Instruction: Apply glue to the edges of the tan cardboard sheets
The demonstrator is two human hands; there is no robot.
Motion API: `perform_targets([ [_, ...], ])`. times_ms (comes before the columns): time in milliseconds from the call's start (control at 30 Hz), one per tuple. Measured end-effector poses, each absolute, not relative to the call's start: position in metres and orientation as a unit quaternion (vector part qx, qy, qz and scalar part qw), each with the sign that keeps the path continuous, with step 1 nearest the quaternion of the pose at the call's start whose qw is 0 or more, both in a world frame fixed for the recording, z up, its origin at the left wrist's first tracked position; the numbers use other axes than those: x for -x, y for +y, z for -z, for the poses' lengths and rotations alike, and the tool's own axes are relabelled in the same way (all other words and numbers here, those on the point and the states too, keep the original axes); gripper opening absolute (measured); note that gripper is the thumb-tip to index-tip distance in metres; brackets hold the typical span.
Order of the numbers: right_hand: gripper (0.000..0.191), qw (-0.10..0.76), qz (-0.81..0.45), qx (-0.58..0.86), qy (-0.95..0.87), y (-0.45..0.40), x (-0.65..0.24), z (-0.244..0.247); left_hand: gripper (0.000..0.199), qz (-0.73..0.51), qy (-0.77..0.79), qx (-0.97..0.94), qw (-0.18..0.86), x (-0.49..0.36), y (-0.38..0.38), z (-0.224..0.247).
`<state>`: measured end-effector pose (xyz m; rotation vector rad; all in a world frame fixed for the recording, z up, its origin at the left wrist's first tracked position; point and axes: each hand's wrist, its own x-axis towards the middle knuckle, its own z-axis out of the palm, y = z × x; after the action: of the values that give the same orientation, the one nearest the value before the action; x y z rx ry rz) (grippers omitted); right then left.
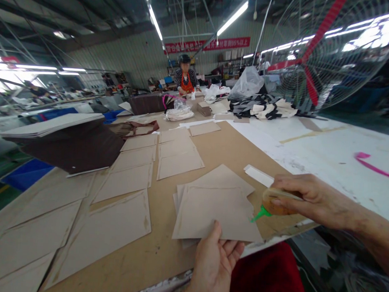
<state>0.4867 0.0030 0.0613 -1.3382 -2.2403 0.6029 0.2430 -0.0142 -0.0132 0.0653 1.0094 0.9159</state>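
Observation:
In my right hand is a glue bottle, tilted so that its green nozzle meets the right edge of a grey-beige cardboard sheet. A darker glue line runs along that sheet's far edge. My left hand grips the sheet's near edge, thumb on top and fingers underneath. Beneath it lie more sheets, fanned at different angles. To the left, several similar sheets are laid out in overlapping rows, with glue marks along their edges.
A white strip lies by my right hand. Dark brown panels are stacked at the left. Farther back are fabric scraps, plastic bags and a person in an orange apron. A large fan stands at right.

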Motion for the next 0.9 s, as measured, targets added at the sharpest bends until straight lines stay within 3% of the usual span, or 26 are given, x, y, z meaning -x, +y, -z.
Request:
perform_targets([
  [633,0.023,0.248,-0.271,0.48,-0.797,-0.035,-0.489,-0.06,0.033,-0.408,0.467,-0.048,0.783,-0.242,-0.015,0.011],
  [900,0.028,0.279,-0.158,0.533,-0.783,-0.008,-0.496,-0.045,0.033,-0.414,0.456,-0.052,0.786,-0.242,-0.016,0.014],
])
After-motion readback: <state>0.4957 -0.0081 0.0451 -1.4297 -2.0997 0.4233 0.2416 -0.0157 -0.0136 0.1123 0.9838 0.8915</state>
